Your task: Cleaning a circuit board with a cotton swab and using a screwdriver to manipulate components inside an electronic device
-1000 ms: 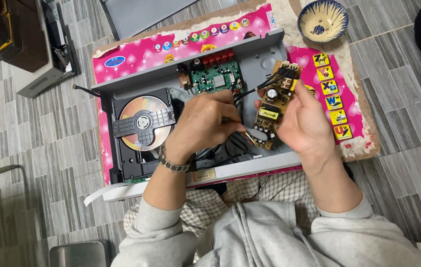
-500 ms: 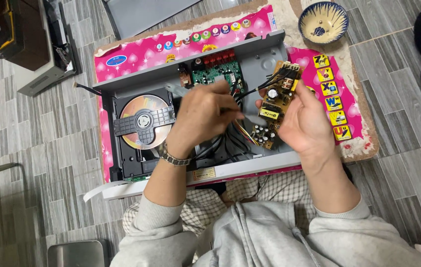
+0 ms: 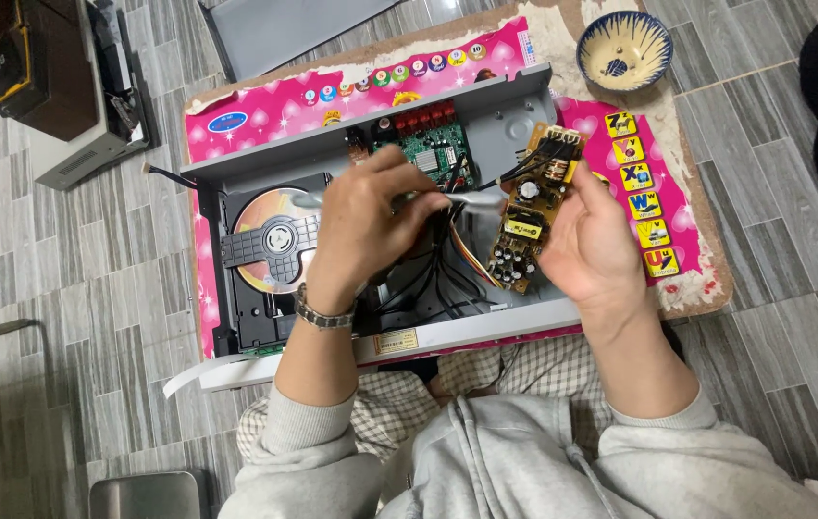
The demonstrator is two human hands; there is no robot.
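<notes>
2 hands at work inside an opened disc player

the left hand [image 3: 371,226] is closed around a silvery tool [image 3: 471,198] over the player chassis [image 3: 515,106]; the right hand [image 3: 596,240] grips a tilted yellow-brown circuit board [image 3: 532,207] by its edge, just beside the green board [image 3: 428,154], wires trailing beneath.

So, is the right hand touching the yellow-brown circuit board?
Touching. The head view shows the right hand holding the yellow-brown circuit board by its right edge, tilted up above the open grey chassis.
</notes>
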